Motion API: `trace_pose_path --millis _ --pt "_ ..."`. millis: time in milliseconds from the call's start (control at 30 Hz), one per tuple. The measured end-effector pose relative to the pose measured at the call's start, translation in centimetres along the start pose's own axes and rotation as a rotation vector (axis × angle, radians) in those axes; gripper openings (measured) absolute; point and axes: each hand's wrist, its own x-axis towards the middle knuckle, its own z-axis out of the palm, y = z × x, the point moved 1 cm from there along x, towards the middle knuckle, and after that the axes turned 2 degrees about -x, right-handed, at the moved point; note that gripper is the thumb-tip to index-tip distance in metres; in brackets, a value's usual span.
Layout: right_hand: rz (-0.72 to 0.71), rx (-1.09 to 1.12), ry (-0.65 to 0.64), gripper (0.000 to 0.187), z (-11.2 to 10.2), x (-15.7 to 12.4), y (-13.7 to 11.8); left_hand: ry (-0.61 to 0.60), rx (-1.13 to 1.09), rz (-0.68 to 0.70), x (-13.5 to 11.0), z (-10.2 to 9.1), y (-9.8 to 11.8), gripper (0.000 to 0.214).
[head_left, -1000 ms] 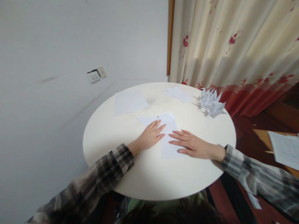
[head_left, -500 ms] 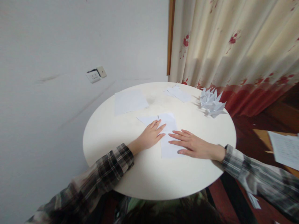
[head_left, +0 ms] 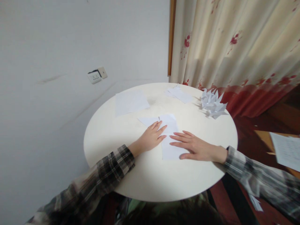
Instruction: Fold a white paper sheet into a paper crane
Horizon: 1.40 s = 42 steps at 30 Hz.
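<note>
A white sheet of paper (head_left: 171, 150) lies under both hands on the round white table (head_left: 150, 178), with a flap angling out to the upper left and a small slit near its top. My left hand (head_left: 152, 137) rests flat on its left part, fingers spread. On the right part lies my right hand (head_left: 193, 146), palm down, with its fingers stretched out toward the left one. Some of the paper is hidden beneath the palms and fingers.
Toward the back left of the table is another white sheet (head_left: 131, 101). Smaller paper pieces (head_left: 180, 94) lie at the back. Several folded paper cranes (head_left: 213, 103) cluster at the right rim. A brown surface with a written sheet (head_left: 287, 150) stands off to the right.
The right thumb has shifted slightly over the paper. Otherwise both hands hold nearly the same place, and the view has moved a little.
</note>
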Motion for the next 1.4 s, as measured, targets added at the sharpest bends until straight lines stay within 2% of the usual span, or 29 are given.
trace_pose_path --millis 100,233,333,500,700,1133,1400 --pt "-0.025 0.019 0.029 0.058 -0.9 -0.2 -0.7 0.02 -0.001 0.035 -0.6 -0.5 1.0 0.049" --pt "-0.122 0.132 0.033 0.044 -2.5 0.3 -1.5 0.018 -0.031 0.082 -2.1 -1.1 2.8 0.05" --pt "-0.146 0.126 0.062 0.036 -2.9 1.4 -1.1 0.013 -0.029 0.083 -2.9 -1.4 3.7 0.052" --pt "-0.094 -0.021 0.2 0.042 -1.2 3.4 1.2 0.013 -0.041 0.085 -3.3 -1.5 4.2 0.049" --pt "-0.042 -0.069 0.164 0.053 0.7 3.6 2.7 0.026 -0.073 0.076 -3.3 -1.5 4.4 0.053" --pt "-0.015 -0.017 0.129 0.055 0.6 3.4 2.3 0.035 -0.114 0.078 -3.6 -2.0 4.7 0.051" --pt "-0.009 -0.023 0.113 0.055 0.6 3.4 2.3 -0.003 -0.091 0.065 -3.7 -1.9 4.8 0.053"
